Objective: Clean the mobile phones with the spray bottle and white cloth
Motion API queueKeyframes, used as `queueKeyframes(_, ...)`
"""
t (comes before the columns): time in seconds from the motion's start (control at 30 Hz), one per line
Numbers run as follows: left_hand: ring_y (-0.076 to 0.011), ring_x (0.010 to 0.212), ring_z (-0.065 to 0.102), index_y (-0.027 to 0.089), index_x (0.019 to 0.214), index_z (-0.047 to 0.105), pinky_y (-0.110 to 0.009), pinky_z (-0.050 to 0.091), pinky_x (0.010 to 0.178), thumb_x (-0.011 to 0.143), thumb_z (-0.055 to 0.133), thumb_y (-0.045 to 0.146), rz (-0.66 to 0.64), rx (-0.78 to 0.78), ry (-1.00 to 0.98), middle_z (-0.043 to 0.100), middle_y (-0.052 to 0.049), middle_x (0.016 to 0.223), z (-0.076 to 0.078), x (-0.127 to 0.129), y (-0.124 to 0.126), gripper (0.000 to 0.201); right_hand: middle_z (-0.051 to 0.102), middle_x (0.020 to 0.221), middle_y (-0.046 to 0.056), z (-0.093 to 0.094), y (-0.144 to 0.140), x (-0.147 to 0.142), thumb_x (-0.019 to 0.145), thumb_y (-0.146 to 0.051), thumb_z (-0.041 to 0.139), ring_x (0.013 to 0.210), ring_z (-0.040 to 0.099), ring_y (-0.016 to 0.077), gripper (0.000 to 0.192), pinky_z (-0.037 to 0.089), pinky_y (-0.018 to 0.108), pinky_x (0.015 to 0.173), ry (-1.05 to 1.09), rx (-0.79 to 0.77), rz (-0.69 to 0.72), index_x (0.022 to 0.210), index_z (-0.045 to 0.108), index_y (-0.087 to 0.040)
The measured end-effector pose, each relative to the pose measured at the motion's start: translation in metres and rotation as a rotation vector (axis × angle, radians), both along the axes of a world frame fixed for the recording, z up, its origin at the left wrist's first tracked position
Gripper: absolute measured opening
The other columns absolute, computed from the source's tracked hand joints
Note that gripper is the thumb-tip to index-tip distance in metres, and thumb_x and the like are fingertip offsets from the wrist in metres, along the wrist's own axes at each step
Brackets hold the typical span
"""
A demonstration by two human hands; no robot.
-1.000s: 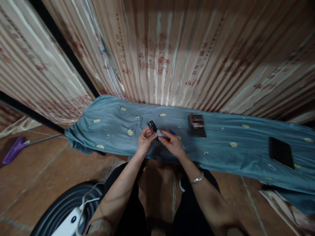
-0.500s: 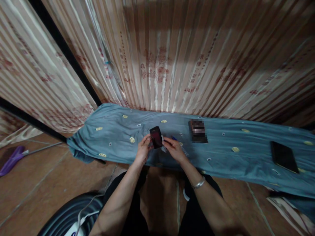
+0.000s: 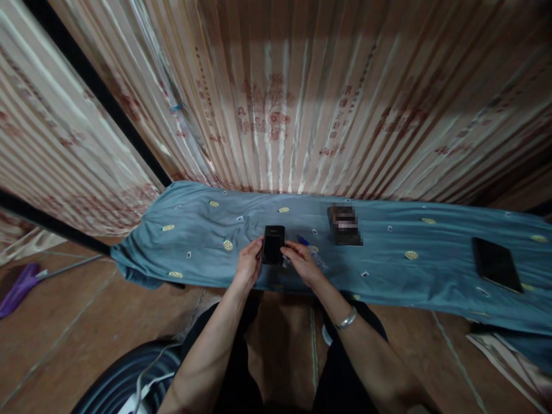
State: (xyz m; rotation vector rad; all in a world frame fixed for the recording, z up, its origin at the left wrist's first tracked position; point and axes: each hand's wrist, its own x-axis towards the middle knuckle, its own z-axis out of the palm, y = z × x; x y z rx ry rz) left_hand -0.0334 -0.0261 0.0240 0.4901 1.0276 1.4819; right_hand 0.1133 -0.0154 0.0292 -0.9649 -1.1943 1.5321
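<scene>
Between my two hands is a small black phone, its dark screen side facing up. My left hand grips its left edge, fingers closed with the thumb along the side. At the lower right edge, my right hand pinches the phone with thumb and forefinger. A bit of something whitish shows beside the right fingertips, too small to make out. A blue pen-like item lies just past my right hand, with a crumpled clear plastic piece beside it, partly hidden by the hand.
The blue patterned cloth covers a long bench or bed. A blurred-out dark box-like thing and a black flat notebook-like thing lie to the right. Black poles, a purple broom and a coiled black hose are leftward.
The phone has turned from a tilt to nearly upright in my hands, and its screen lost its reddish reflection. My right fingers shifted slightly left along its edge. The view moved a little.
</scene>
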Motion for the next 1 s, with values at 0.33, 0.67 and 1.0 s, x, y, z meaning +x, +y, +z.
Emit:
queueKeyframes(0.33, -0.0196, 0.092, 0.073, 0.015, 0.088, 0.078, -0.029, 0.051, 0.094, 0.074, 0.080, 0.032, 0.013, 0.018, -0.145, 0.079, -0.005, 0.086, 0.007, 0.019, -0.005, 0.022, 0.073, 0.070, -0.001, 0.002, -0.001, 0.004, 0.054, -0.043, 0.087, 0.069, 0.064, 0.0161, 0.029, 0.048, 0.025, 0.064, 0.196, -0.255, -0.005, 0.072, 0.074, -0.024)
queueKeyframes(0.67, -0.0228, 0.107, 0.069, 0.017, 0.090, 0.074, -0.032, 0.051, 0.098, 0.093, 0.058, 0.041, -0.002, -0.048, -0.211, 0.076, -0.006, 0.088, 0.011, 0.025, -0.009, 0.029, 0.068, 0.065, -0.002, -0.008, 0.002, 0.007, 0.061, -0.062, 0.081, 0.062, 0.059, 0.0151, 0.042, 0.046, 0.027, 0.059, 0.036, -0.167, 0.074, 0.069, 0.069, -0.022)
queueKeyframes(1.0, -0.0216, 0.128, 0.059, 0.023, 0.128, 0.064, -0.029, 0.049, 0.102, 0.089, 0.062, 0.039, 0.043, 0.055, -0.052, 0.067, -0.006, 0.133, 0.000, 0.015, -0.007, 0.043, 0.044, 0.055, -0.005, -0.009, -0.006, 0.002, 0.079, -0.073, 0.054, 0.058, 0.042, 0.0115, 0.057, 0.030, 0.025, 0.055, -0.482, 0.208, 0.092, 0.058, 0.053, -0.020)
